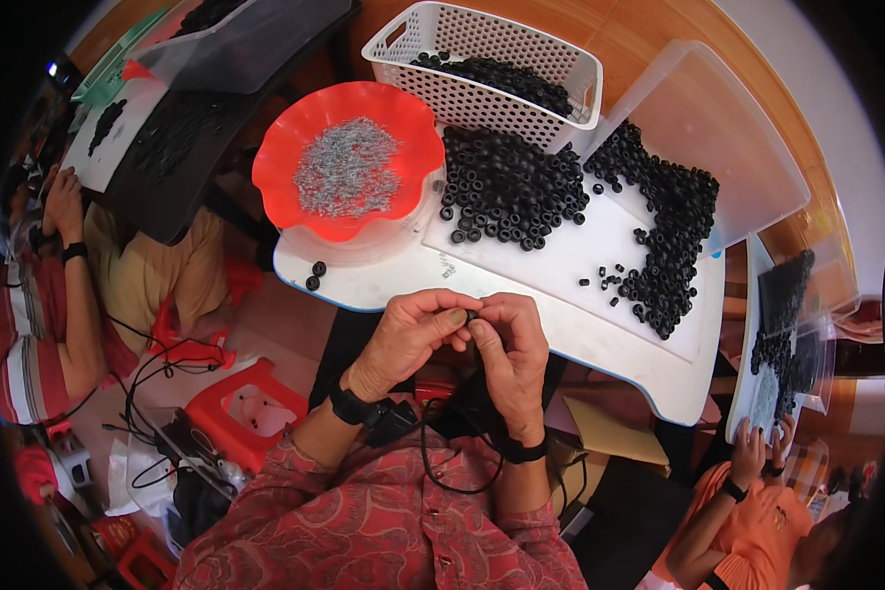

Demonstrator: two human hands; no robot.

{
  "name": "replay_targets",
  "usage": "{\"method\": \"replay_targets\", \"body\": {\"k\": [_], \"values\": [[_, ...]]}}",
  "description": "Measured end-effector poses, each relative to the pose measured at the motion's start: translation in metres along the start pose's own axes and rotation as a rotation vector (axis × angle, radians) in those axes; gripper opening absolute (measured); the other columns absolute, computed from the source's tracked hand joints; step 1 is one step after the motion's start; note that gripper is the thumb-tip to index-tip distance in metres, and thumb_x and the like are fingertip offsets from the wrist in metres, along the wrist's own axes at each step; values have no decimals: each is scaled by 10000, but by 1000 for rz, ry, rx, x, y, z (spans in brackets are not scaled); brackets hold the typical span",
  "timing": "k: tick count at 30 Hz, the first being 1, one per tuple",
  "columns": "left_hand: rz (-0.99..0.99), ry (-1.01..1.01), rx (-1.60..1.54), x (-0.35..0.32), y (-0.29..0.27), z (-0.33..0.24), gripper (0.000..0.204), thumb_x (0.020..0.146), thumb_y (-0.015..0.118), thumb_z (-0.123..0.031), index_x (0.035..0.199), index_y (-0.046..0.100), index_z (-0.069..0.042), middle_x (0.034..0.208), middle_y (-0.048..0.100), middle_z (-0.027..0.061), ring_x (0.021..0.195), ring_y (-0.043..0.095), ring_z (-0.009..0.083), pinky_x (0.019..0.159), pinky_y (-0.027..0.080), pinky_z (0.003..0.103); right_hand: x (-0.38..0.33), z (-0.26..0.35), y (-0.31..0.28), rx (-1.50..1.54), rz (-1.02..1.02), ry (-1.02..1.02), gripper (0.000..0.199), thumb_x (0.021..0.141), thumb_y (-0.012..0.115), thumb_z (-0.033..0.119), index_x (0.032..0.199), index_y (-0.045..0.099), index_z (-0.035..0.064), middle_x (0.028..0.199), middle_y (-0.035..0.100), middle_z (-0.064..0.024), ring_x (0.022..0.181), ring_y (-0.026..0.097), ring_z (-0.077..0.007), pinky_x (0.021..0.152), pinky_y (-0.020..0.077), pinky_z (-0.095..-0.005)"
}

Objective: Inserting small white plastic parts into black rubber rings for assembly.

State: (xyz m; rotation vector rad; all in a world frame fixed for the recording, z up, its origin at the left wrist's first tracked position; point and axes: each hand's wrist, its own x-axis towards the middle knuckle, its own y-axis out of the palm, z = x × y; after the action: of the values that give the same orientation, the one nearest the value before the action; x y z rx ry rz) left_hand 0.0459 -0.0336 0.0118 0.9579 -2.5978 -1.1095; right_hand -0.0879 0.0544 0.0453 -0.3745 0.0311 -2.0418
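My left hand and my right hand meet just off the table's near edge, fingers pinched together. Between their fingertips sits a small black part, mostly covered by the thumbs. Whether a tiny metal piece is also held cannot be made out. Beyond the hands, many black ring-shaped parts are heaped on a white board. To the left, a red wavy-rimmed bowl holds a pile of small silvery metal pieces. Two black rings lie apart near the bowl.
A white perforated basket with more black parts stands at the back. A clear plastic bin lies tipped at right, black rings spilling out. Co-workers sit at both sides. A red stool and cables are on the floor.
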Motion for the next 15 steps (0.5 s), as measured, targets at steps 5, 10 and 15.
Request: {"method": "replay_targets", "body": {"k": [5,10,15], "values": [[29,-53,-233,6,1,7,244,981,570,-92,1186,622,28,1010,651,83,833,618,124,751,535,254,-2,-5,-5,126,-26,93,36,929,611,15,940,585,-6,987,574,-64,856,588,-128,753,496,-252],[17,-85,-279,10,8,11,246,988,550,-88,1194,610,33,996,640,82,829,617,131,753,529,256,-3,-7,-6,135,-91,104,38,927,622,19,930,589,-1,964,580,-55,836,592,-113,727,496,-239],[17,-56,-159,13,15,12,253,999,533,-90,1208,603,34,990,641,67,847,616,103,747,531,231,0,-1,-3,50,-165,75,72,894,659,2,913,590,5,909,592,-45,736,612,-87,632,496,-222]]}}
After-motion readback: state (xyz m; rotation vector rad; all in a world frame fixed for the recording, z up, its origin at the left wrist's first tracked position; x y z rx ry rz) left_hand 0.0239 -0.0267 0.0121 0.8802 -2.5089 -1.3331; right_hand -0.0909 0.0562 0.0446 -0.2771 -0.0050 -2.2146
